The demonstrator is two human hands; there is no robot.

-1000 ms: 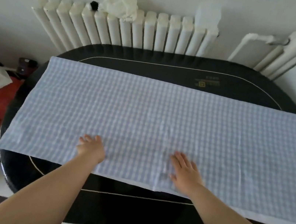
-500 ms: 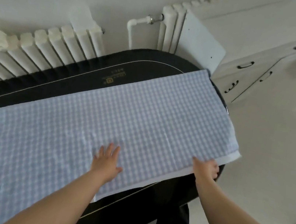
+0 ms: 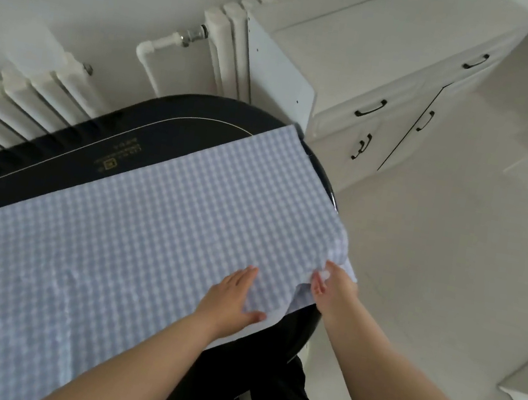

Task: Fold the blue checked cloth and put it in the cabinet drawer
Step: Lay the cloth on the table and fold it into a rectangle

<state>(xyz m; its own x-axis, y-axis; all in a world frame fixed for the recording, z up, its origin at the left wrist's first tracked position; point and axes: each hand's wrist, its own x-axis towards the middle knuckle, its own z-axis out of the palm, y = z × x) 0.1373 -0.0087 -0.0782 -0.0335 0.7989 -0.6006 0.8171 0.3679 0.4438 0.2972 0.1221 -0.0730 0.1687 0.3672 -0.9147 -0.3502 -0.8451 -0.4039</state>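
Over on the left we see the white ribbed radiator (image 3: 11,104) against the wall, behind the dark oval counter with its thin pale border line (image 3: 56,149). Spread across that counter lies the blue-and-white checked cloth (image 3: 146,233), flat for most of its length, its near edge hanging just past the counter's rim. Moving right, our left hand (image 3: 233,295) lies palm down on the cloth, fingers straight and thumb spread out, pressing the fabric flat; nothing is gripped there. Just to the right of it, our right hand (image 3: 333,290) has the grip: its fingers are curled round the cloth's near right corner, where the fabric is bunched and lifted off the counter's edge. Beyond that grip, farther right and back, stands the white cabinet with black curved handles (image 3: 393,92), its drawers closed, next to a second white radiator (image 3: 227,49) and its pipe. The pale floor (image 3: 455,247) fills the right side.
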